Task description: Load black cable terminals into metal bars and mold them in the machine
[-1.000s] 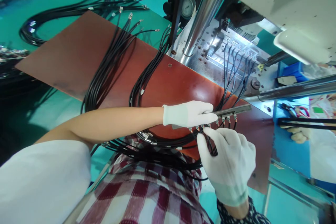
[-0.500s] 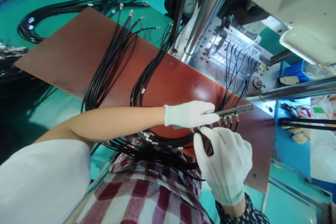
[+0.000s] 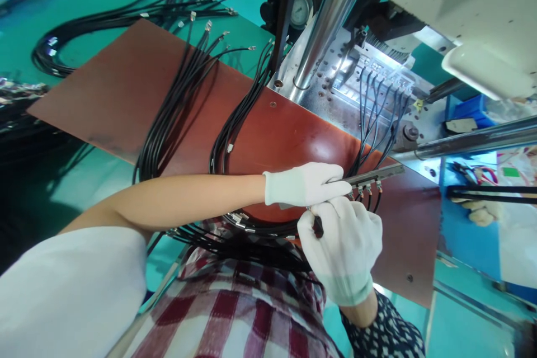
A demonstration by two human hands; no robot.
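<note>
My left hand (image 3: 308,183), in a white glove, presses its fingers together over a narrow metal bar (image 3: 388,173) above the red-brown board. Several black cables with small metal terminals (image 3: 370,189) hang along the bar's lower edge, right of my fingers. Just below, my right hand (image 3: 346,246), also gloved, is pinched at the bar's left part on a black cable (image 3: 318,227), whose end is hidden by the fingers. Looped black cables (image 3: 268,229) lie under and left of my hands.
Cable bundles (image 3: 168,117) lie across the red-brown board (image 3: 113,78) at left. Behind stands a press with a metal post (image 3: 323,28), a gauge (image 3: 300,8) and a lit fixture (image 3: 369,92) holding several cables. Pliers (image 3: 464,172) lie on a blue surface at right.
My right hand has moved slightly left and up along the bar, and its thumb and fingers have closed further. My left hand has stayed nearly in place.
</note>
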